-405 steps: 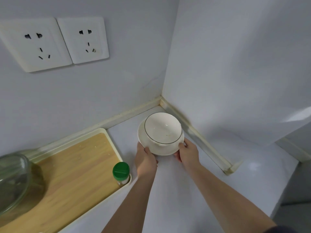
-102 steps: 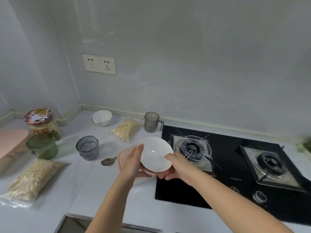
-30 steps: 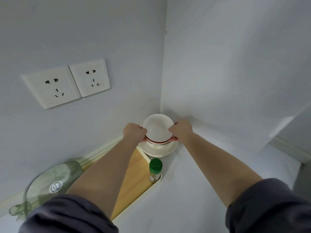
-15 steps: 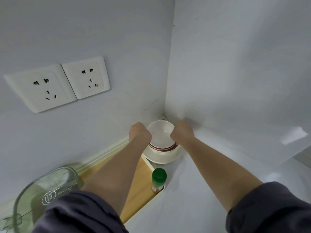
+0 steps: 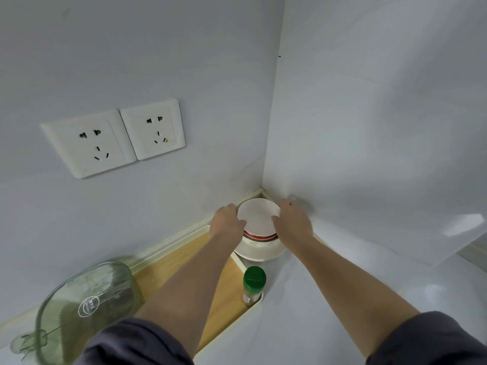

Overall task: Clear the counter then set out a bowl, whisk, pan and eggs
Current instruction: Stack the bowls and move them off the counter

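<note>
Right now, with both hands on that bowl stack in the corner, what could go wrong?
The red-rimmed bowl sits on a stack over the wide bowl; letting go unevenly with the left hand or right hand could tilt it. Pulling the left arm back could topple the green-capped bottle just beside it.

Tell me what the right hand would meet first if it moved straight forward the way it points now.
Probably the white wall at the corner: the right hand, beside the red-banded white bowl, points there. Depth is unclear.
</note>
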A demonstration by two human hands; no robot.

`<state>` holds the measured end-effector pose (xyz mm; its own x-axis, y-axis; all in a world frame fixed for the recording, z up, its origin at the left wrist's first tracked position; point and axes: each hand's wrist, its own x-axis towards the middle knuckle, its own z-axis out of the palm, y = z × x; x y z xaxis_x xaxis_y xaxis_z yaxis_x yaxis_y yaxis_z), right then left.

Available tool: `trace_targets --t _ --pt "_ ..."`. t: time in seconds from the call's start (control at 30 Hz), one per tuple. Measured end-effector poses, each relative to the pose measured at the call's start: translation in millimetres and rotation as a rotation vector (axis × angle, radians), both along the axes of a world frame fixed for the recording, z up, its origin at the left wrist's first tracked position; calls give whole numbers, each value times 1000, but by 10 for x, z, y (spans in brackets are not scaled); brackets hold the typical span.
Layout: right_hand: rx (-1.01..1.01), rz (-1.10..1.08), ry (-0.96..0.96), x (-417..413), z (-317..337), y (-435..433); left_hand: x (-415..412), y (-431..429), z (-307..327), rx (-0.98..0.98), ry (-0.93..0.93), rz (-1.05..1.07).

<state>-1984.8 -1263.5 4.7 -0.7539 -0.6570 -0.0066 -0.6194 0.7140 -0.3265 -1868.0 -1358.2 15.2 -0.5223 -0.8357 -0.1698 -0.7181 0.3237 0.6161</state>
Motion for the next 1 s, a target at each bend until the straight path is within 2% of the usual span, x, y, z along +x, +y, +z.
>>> trace_targets --t 0.1,0.2,0.33,0.47,0.57,0.77,1.0 --pt "-21 -14 19 142 124 117 258 108 42 -9 60 -28" --pt "-162 9 -18 375 304 252 669 287 158 -46 132 -35" --pt "-424 53 -158 951 588 438 1418 636 479 -93 247 -25" --pt "-595 196 -317 1878 836 703 2393 1040 786 -83 417 96" --pt "-593 353 -399 2710 924 978 3226 1451 962 -80 494 195" --pt "-598 564 -739 4716 1106 1658 5185 2471 1058 -120 540 438" --pt "-433 758 -963 7015 1152 2398 7526 3729 1019 -172 612 845"
